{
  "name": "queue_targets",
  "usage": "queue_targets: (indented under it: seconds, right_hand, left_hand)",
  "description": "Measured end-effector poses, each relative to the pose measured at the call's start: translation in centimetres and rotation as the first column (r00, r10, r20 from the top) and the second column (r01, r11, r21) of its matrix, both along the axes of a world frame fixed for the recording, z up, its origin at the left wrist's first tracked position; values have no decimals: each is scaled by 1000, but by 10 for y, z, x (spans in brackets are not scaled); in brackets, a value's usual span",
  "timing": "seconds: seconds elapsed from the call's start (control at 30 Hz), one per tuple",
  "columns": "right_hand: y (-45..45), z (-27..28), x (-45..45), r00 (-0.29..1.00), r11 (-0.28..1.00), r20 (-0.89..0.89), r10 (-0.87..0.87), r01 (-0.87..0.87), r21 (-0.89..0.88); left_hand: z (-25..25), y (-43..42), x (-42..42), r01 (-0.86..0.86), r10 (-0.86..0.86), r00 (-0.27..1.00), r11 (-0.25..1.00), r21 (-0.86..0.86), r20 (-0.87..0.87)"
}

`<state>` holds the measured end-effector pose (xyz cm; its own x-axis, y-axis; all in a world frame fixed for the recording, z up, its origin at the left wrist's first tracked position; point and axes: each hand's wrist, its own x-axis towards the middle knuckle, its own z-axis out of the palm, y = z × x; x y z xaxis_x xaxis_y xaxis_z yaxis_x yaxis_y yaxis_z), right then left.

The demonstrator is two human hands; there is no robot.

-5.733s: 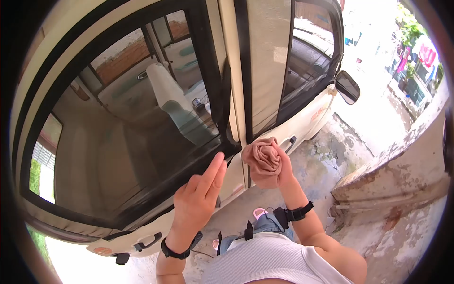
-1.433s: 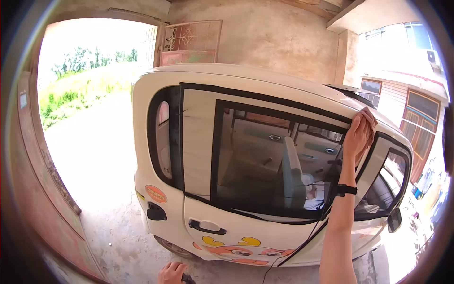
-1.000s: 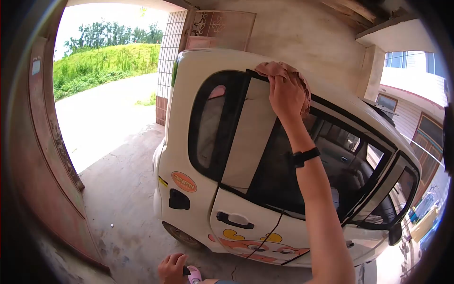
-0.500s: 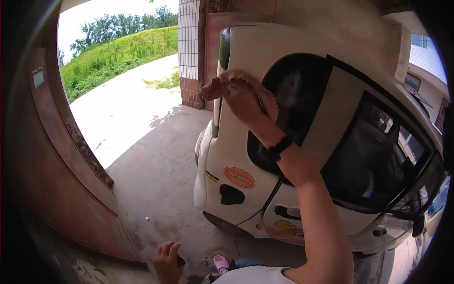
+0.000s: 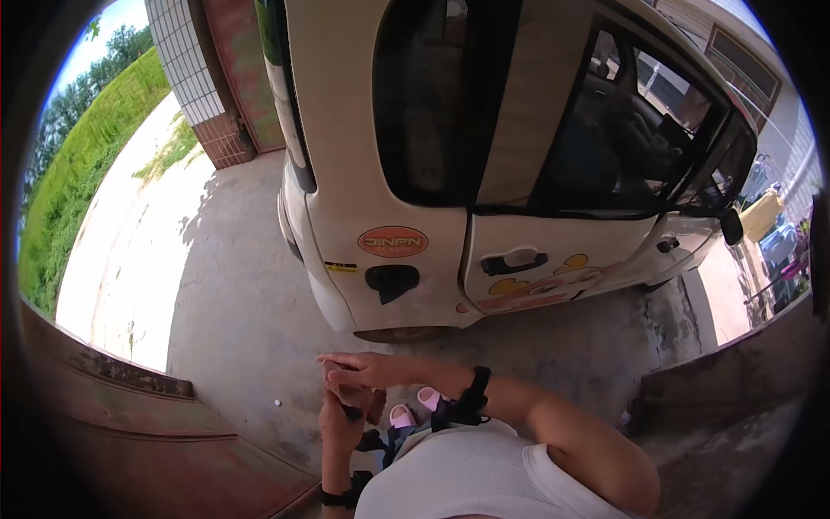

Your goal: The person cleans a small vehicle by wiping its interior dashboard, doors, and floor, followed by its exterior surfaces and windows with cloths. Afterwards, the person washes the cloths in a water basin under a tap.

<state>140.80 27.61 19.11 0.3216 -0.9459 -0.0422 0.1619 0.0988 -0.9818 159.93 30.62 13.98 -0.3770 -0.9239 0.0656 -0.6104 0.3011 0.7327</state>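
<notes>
In front of my body, my two hands meet low in the head view. My right hand [image 5: 367,370] lies over the top, its fingers reaching left across a brownish-pink cloth [image 5: 377,406]. From below, my left hand [image 5: 339,426] grips the same bunched cloth, most of which the fingers hide. A small dark patch shows at the left palm; I cannot make out what it is. Beyond the hands stands a white car [image 5: 337,147], apart from them, with a dark rear side window [image 5: 432,112] and an orange oval sticker [image 5: 393,242].
A black charging-port-like cover [image 5: 392,283] and a door handle [image 5: 514,262] sit on the car's side. At lower left is a rusty red metal door [image 5: 130,424]. Pink slippers [image 5: 402,416] are on the concrete floor [image 5: 233,285]. A tiled pillar [image 5: 186,65] stands at the upper left.
My right hand has come down off the car's rear side window with the cloth and joined my left hand. The left hand has risen slightly. The view has turned right and tilted down.
</notes>
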Motion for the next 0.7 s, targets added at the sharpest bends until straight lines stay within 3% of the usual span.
queue_targets:
  seconds: [0.07,0.1,0.13,0.17,0.2,0.23,0.27,0.33,0.37,0.43,0.47,0.57,0.7]
  right_hand:
    - [3,8,-36,898,993,-423,117,-99,65]
    - [1,-4,-61,789,996,-615,-13,-41,-74]
    - [8,-22,-83,618,952,-724,-305,192,-237]
    - [17,-31,-109,480,847,-708,-518,406,-344]
    - [26,-42,-138,243,726,-731,-637,508,-463]
    - [36,-52,-166,-59,623,-747,-662,512,-592]
    - [45,-57,-194,-214,573,-748,-628,523,-631]
    - [58,-58,-227,-405,557,-729,-552,471,-684]
    - [57,-61,-238,-403,558,-729,-553,471,-683]
    - [58,-71,-252,-373,733,-870,-324,482,-480]
    - [59,-76,-258,-368,738,-877,-310,489,-466]
    - [55,-75,-266,-406,709,-807,-429,403,-579]
    - [51,-71,-276,-353,743,-828,-436,379,-552]
  left_hand:
    - [16,-14,1,78,-78,997,997,11,-10]
    - [23,-19,2,114,-114,993,993,11,-30]
    - [24,-23,6,116,-115,993,993,17,-28]
    - [24,-25,8,106,-104,993,993,42,-52]
    - [25,-26,10,95,-90,993,993,68,-75]
    - [27,-26,13,88,-83,994,993,74,-73]
    - [29,-26,16,114,-100,988,987,117,-114]
    - [27,-27,20,140,-116,982,977,159,-150]
    - [25,-28,21,147,-132,985,978,148,-110]
    - [22,-28,18,158,-150,987,976,149,-61]
    - [19,-24,14,140,-135,990,982,130,-48]
    - [16,-18,-4,143,-139,989,985,101,-44]
    - [24,-13,-41,210,-207,978,970,119,-36]
